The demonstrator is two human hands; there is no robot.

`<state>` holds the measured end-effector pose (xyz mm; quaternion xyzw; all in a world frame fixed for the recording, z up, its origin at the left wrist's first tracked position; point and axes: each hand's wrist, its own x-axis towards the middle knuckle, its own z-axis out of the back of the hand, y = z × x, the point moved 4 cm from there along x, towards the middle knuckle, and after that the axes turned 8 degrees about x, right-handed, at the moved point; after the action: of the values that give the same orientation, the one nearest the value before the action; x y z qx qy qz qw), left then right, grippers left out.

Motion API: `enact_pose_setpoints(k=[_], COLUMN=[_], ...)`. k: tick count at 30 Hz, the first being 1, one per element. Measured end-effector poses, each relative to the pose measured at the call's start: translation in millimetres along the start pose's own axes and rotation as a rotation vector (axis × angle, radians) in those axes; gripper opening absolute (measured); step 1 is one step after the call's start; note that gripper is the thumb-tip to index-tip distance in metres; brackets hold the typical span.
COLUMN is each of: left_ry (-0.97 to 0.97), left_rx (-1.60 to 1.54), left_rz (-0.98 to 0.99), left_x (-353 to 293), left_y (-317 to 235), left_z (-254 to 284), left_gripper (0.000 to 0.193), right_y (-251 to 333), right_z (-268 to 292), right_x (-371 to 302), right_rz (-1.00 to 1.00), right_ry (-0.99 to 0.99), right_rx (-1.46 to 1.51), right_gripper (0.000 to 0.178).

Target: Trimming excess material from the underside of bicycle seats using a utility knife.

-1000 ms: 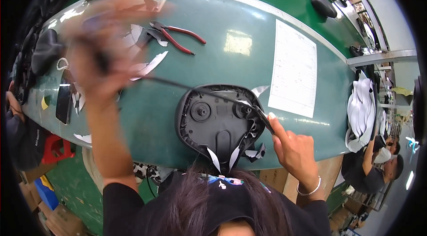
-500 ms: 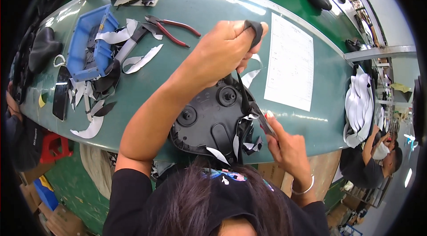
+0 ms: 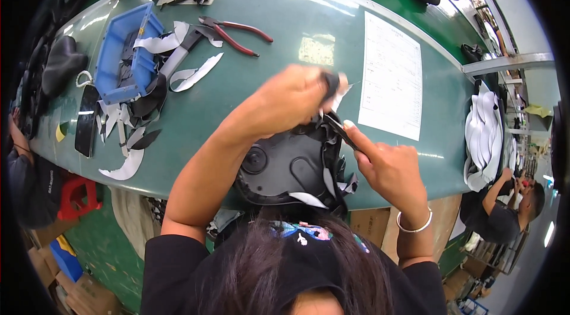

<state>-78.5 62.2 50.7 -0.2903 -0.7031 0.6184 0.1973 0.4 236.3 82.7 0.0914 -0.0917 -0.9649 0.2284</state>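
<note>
A black saddle (image 3: 270,175) lies underside up at the near edge of the bench, its moulded base showing a round boss and an oval recess. Loose black and white cover material (image 3: 332,181) hangs along its right rim. My left hand (image 3: 294,98), blurred by motion, is closed around a black strip (image 3: 330,86) pulled up from the far right rim. In my right hand (image 3: 392,172) is a slim knife (image 3: 341,133), its tip at the rim where the strip comes off. My left hand and forearm hide the saddle's far part.
Red-handled pliers (image 3: 237,36) lie beyond my left arm, near a blue bin (image 3: 124,54) and white and black offcuts (image 3: 127,163). A phone (image 3: 86,120) rests at far left. A printed sheet (image 3: 390,77) lies right, white curved pieces (image 3: 484,137) beyond; a co-worker (image 3: 504,208) is at right.
My left hand has come down toward the saddle with the strip. The knife in my right hand has moved up along the rim, away from me. The saddle's far part has become more covered.
</note>
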Motion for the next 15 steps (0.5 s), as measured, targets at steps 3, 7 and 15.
enact_pose_setpoints(k=[3, 7, 15], left_ry=[-0.598, -1.055, -1.973], left_rx=[-0.226, -0.032, 0.089], left_rz=[-0.078, -0.333, -0.931], left_x=[-9.3, -38.4, -105.9], left_y=[-10.6, -23.8, -51.4], left_z=[31.6, 60.4, 81.0], left_gripper=[0.036, 0.033, 0.033], right_y=[16.0, 25.3, 32.8], right_z=[-10.3, -24.7, -56.9], right_x=[-15.1, -42.7, -79.9], right_rz=[-0.031, -0.207, -0.248], right_ry=[0.026, 0.046, -0.008], right_rx=[-0.105, 0.101, 0.52], right_gripper=[0.057, 0.058, 0.054])
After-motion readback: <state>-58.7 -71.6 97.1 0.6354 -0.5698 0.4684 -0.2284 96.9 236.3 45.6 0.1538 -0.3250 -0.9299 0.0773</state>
